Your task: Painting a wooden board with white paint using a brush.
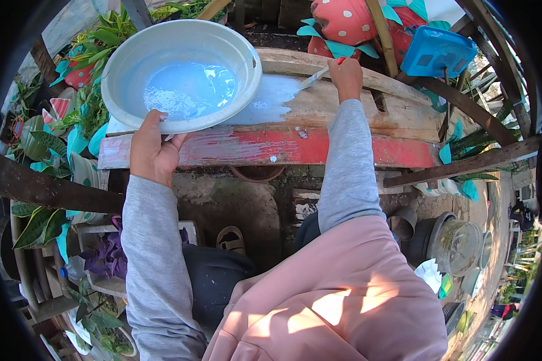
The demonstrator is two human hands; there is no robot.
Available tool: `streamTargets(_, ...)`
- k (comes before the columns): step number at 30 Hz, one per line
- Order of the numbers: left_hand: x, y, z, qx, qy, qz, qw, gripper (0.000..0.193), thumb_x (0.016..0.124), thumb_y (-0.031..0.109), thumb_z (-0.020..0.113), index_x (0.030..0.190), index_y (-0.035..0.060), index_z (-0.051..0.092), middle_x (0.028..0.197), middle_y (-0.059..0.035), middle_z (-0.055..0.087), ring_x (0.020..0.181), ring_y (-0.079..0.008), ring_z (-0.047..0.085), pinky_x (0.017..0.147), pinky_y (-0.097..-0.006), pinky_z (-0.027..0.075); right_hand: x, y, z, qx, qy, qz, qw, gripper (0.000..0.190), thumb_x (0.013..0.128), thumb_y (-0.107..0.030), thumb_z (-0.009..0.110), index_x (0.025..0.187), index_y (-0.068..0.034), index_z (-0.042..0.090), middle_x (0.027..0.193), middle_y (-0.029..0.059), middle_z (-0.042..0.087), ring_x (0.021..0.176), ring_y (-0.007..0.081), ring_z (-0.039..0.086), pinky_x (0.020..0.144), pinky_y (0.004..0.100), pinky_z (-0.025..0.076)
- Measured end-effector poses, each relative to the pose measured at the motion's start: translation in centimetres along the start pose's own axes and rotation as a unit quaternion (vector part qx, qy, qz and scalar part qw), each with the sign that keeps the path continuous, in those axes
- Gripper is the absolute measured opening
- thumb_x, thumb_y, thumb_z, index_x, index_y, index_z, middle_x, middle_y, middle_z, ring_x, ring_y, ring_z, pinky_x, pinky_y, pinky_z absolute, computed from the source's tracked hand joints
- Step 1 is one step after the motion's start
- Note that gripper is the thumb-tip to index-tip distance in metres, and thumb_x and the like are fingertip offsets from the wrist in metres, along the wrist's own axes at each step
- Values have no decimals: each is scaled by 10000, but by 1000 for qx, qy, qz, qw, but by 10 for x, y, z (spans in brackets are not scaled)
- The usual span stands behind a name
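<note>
My left hand (156, 151) grips the near rim of a pale plastic basin (122, 97), thumb over the edge and fingers beneath. Light blue paint (189, 88) covers the basin's bottom. A paintbrush (315, 79) is in my right hand (346, 76), its bristles touching the wooden plank (316, 108) at the edge of a wet, light blue coat (271, 101). Right of that edge the plank shows bare wood. Along the near side runs a red board (316, 145), streaked with pale paint on its left part and dotted with a few drips.
Dark wooden rails (54, 185) flank both sides. Potted plants (104, 40) crowd the left. A blue plastic tray (440, 52) and red, white-spotted planters (343, 20) are beyond the planks. Buckets (454, 246) stand at the lower right; a planter with purple leaves (106, 257) is lower left.
</note>
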State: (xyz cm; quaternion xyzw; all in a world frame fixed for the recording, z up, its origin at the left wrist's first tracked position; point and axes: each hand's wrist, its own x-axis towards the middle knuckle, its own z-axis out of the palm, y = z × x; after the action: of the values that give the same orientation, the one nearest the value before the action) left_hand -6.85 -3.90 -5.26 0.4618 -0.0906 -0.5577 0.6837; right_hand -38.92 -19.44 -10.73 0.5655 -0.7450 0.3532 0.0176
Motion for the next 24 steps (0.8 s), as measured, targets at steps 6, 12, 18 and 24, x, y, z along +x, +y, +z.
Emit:
streamTargets(6, 9, 0, -9, -12, -19, -13, 1000, 521, 765, -13, 453, 1224, -67, 213, 1231, -251, 333, 1088, -464, 439, 848, -635, 420, -3, -19, 48, 207, -53, -75, 974, 363, 700, -317, 635, 672, 44, 641, 601, 163, 611, 544, 236, 607, 535, 335, 457)
streamTargets(12, 1, -2, -1, -7, -23, -12, 1000, 517, 769, -10, 453, 1223, -71, 213, 1224, -248, 348, 1071, -464, 453, 844, -628, 428, 0, 32, 53, 51, 11, 27, 998, 351, 689, -309, 618, 644, 39, 635, 597, 164, 603, 505, 232, 584, 537, 319, 458)
streamTargets(18, 4, 0, -3, 22, 1, 0, 1000, 346, 766, 6, 481, 1077, -84, 358, 1070, -200, 446, 982, -354, 521, 767, -492, 538, 5, 11, 5, 53, 11, 27, 998, 354, 692, -319, 603, 672, 33, 637, 760, 239, 612, 720, 375, 603, 636, 425, 466)
streamTargets(24, -1, -7, 7, 16, -5, -18, 1000, 335, 770, 13, 482, 1066, -87, 361, 1081, -207, 436, 989, -362, 517, 774, -492, 535, 3, 43, 40, 137, -52, -3, 989, 390, 712, -329, 600, 644, 54, 620, 600, 199, 597, 533, 296, 583, 540, 372, 441)
